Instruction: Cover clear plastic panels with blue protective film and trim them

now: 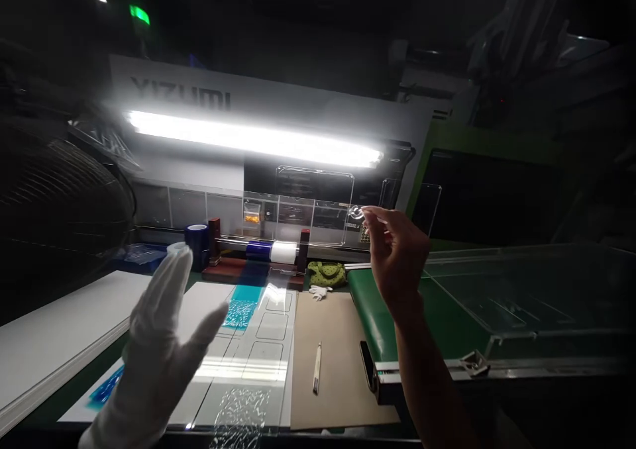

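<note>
My right hand (400,250), bare, is raised with thumb and fingers pinched on a small clear plastic piece (356,212). A thin transparent rectangular panel (315,171) with rounded corners shows just left of these fingertips, and another clear outline (431,185) shows behind the hand. Whether both join the pinched piece I cannot tell. My left hand (161,343), in a white glove, is held up at the left with its thumb apart from the fingers. Below lies a white board (209,396) with clear rectangular outlines, blue film (246,295) and crinkled clear film (241,416).
A white pen-like tool (317,368) lies on brown cardboard (342,369). Behind are a film-roll stand (253,273), blue tape roll (197,237), green pouch (326,275) and bright tube lamp (253,138). A green conveyor belt (368,303) runs at right; a fan (59,204) stands left.
</note>
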### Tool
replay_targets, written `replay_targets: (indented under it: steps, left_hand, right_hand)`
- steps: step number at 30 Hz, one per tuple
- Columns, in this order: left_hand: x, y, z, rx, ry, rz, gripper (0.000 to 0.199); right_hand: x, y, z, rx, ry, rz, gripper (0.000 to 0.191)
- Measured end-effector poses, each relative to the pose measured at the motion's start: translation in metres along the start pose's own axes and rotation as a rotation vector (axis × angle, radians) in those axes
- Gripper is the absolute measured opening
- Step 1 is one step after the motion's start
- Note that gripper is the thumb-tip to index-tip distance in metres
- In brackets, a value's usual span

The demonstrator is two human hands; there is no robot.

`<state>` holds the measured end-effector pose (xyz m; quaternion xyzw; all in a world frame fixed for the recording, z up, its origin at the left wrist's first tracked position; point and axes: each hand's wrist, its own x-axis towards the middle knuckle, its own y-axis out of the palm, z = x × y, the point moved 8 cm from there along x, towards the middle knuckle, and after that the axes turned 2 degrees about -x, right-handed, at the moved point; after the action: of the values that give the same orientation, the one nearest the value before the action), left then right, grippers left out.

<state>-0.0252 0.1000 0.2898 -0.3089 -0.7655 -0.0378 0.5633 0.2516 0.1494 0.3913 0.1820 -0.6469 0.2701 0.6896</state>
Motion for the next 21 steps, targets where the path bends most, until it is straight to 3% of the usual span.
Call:
replay_targets:
  steps: [6, 10, 16, 21]
  left_hand:
    - [0.043, -0.037, -0.057, -0.133, 0.058, -0.011, 0.057]
    - [0.061, -0.051, -0.09, -0.175, 0.134, -0.034, 0.046]
    - [0.072, -0.052, -0.113, -0.299, 0.135, -0.05, 0.041]
    - [0.073, -0.061, -0.132, -0.339, 0.214, -0.12, 0.041]
  right_hand:
    - [-0.002, -0.036, 0.027, 0.066, -0.082, -0.035, 0.019]
    - [-0.002, -0.052, 0.038, 0.103, -0.115, -0.025, 0.017]
    - [0.002, -0.076, 0.051, 0.127, -0.159, -0.042, 0.014]
    - [0.002, -0.096, 0.055, 0.143, -0.173, -0.085, 0.014]
